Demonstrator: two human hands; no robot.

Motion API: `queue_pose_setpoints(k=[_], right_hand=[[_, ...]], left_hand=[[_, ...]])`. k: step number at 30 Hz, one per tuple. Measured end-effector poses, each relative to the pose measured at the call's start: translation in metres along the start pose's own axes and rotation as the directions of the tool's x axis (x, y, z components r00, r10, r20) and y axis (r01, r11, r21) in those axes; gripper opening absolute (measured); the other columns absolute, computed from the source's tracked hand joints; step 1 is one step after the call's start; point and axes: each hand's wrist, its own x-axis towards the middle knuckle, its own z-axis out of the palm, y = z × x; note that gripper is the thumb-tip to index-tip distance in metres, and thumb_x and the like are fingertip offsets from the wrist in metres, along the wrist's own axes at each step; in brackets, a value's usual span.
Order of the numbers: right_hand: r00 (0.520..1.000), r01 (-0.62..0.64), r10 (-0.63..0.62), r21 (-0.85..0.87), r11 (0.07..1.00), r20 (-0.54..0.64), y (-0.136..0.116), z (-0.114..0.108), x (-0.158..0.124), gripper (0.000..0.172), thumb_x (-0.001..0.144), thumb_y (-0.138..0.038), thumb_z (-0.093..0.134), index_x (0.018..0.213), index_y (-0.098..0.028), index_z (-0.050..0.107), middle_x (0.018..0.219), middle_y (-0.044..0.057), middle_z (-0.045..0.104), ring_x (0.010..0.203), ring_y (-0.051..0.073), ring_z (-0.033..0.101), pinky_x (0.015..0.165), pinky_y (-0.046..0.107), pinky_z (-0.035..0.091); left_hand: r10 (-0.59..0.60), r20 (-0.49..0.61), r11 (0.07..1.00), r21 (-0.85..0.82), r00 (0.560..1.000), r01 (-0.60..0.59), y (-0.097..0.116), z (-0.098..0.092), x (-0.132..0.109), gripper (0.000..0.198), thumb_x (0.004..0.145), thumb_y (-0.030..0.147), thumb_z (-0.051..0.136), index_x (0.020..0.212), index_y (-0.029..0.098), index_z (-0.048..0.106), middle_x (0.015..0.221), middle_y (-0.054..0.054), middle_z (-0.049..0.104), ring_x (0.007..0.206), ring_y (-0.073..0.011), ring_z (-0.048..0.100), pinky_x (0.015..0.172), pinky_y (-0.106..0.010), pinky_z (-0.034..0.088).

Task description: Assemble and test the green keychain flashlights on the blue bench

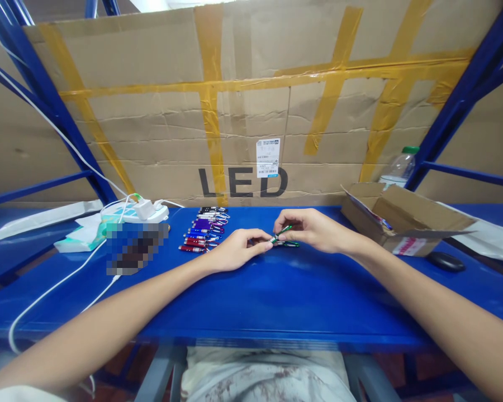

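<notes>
My left hand rests on the blue table, its fingers pinched on the end of a small green keychain flashlight. My right hand is closed on the same flashlight from the other side, with the green clip showing between the two hands. A second green piece lies on the table just under them. To the left of my left hand, several small keychain flashlights in red, purple and blue lie side by side in a row.
An open cardboard box stands at the right, a plastic bottle behind it and a dark mouse in front. A white power strip, cables and a tissue pack lie left. A taped cardboard wall closes the back.
</notes>
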Motion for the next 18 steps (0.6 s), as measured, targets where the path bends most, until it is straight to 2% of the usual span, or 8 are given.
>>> queue_pose_setpoints(k=[6, 9, 13, 18], right_hand=[[0.994, 0.1, -0.103, -0.077, 0.992, -0.045, 0.0044, 0.0007, 0.0014, 0.03, 0.092, -0.047, 0.074, 0.107, -0.021, 0.071, 0.1, 0.006, 0.078, 0.091, 0.023, 0.071, 0.082, 0.036, 0.055], [0.986, 0.122, -0.135, -0.132, 0.984, -0.098, 0.004, 0.0022, 0.0024, 0.03, 0.093, -0.048, 0.073, 0.105, -0.021, 0.075, 0.102, 0.007, 0.078, 0.093, 0.024, 0.071, 0.085, 0.037, 0.055], [0.982, 0.108, -0.124, -0.113, 0.988, -0.144, 0.0048, 0.0054, 0.0035, 0.03, 0.091, -0.05, 0.075, 0.1, -0.021, 0.072, 0.097, 0.007, 0.076, 0.09, 0.024, 0.069, 0.08, 0.036, 0.054], [0.99, 0.077, -0.082, -0.045, 0.996, -0.113, 0.0102, 0.0084, 0.0043, 0.032, 0.093, -0.051, 0.074, 0.093, -0.021, 0.062, 0.081, 0.001, 0.068, 0.074, 0.018, 0.061, 0.069, 0.031, 0.048]], left_hand=[[-0.011, -0.016, 0.998, -0.063, 1.0, 0.01, 0.0036, -0.0011, 0.0007, 0.049, 0.1, 0.059, 0.063, 0.111, 0.013, 0.073, 0.088, -0.004, 0.068, 0.079, -0.0166, 0.06, 0.074, -0.028, 0.049], [-0.021, -0.025, 0.993, -0.116, 0.999, 0.018, 0.003, -0.0007, 0.0017, 0.051, 0.097, 0.063, 0.065, 0.109, 0.014, 0.072, 0.088, -0.004, 0.067, 0.077, -0.0158, 0.061, 0.074, -0.028, 0.05], [-0.027, -0.037, 0.986, -0.163, 0.999, 0.021, 0.0022, 0.0, 0.0025, 0.052, 0.095, 0.064, 0.068, 0.11, 0.014, 0.072, 0.09, -0.005, 0.07, 0.076, -0.015, 0.062, 0.072, -0.029, 0.051], [-0.017, -0.037, 0.984, -0.18, 0.999, 0.01, 0.0029, 0.0012, 0.0021, 0.051, 0.096, 0.061, 0.069, 0.114, 0.014, 0.072, 0.089, -0.005, 0.071, 0.074, -0.014, 0.062, 0.072, -0.028, 0.051]])
